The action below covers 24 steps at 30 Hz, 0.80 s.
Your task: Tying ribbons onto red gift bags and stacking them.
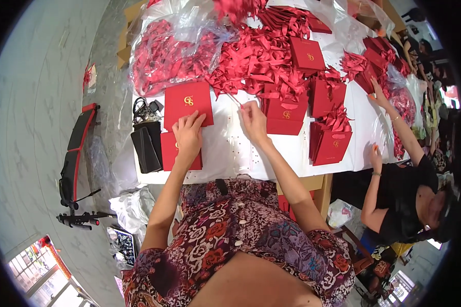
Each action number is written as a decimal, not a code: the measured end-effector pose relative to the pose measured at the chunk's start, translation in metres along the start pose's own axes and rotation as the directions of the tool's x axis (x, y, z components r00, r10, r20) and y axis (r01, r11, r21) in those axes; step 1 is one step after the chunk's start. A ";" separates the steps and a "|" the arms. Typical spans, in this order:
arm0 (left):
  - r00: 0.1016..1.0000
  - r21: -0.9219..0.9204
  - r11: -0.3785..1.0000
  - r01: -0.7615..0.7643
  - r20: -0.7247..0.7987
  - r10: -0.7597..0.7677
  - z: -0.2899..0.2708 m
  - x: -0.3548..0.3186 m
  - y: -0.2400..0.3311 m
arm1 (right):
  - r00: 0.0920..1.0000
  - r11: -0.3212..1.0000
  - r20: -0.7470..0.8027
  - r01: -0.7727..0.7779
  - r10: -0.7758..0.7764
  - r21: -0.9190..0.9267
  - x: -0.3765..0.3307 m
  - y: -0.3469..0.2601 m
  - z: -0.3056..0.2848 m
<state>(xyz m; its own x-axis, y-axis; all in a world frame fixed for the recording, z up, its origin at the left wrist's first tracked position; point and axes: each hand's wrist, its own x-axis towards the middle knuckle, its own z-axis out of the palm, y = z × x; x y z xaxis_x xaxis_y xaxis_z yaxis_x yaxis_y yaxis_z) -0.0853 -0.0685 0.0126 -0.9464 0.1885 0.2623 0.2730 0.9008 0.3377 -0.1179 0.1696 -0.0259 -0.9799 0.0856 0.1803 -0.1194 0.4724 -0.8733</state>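
My left hand lies with its fingers stretched over the lower edge of a flat red paper gift bag with a gold emblem. Under that hand, nearer me, is another red bag, partly covered by it. My right hand is closed in a pinch on a thin stick-like tool, which points up and left toward a heap of red ribbons. To the right of this hand lies a stack of red bags with ribbons over its top.
More red bags stand in stacks at the right. A clear plastic bag of ribbons lies at the far left. A black pouch and keys sit by the left edge. A co-worker's hand touches bags at the far right.
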 end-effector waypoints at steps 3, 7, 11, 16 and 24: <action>0.991 -0.055 0.990 -0.130 0.005 0.130 -0.002 -0.001 0.016 | 0.999 0.978 -0.039 0.002 0.006 0.210 -0.018 0.005 -0.020; 0.946 -0.144 0.941 -0.308 0.061 0.319 -0.002 -0.022 0.060 | 0.961 0.903 0.004 -0.261 0.276 0.342 -0.054 0.023 -0.039; 0.891 -0.254 0.882 -0.396 0.124 0.436 0.025 -0.048 0.086 | 0.954 0.918 -0.073 -0.256 0.290 0.304 -0.079 0.021 -0.061; 0.839 -0.349 0.864 -0.362 0.281 0.465 0.051 -0.064 0.076 | 0.933 0.868 0.010 -0.339 0.360 0.362 -0.090 -0.005 -0.101; 0.965 -0.251 0.953 -0.170 0.154 0.213 0.062 -0.010 0.065 | 0.941 0.842 -0.256 -0.053 0.223 0.537 -0.079 -0.049 -0.169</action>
<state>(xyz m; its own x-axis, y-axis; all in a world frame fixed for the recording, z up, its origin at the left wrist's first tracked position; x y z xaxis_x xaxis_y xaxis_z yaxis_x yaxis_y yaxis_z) -0.0689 0.0118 -0.0238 -0.8816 0.4341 0.1854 0.4646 0.7283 0.5037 -0.0071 0.2876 0.0793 -0.9076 0.4100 0.0906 -0.1340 -0.0783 -0.9879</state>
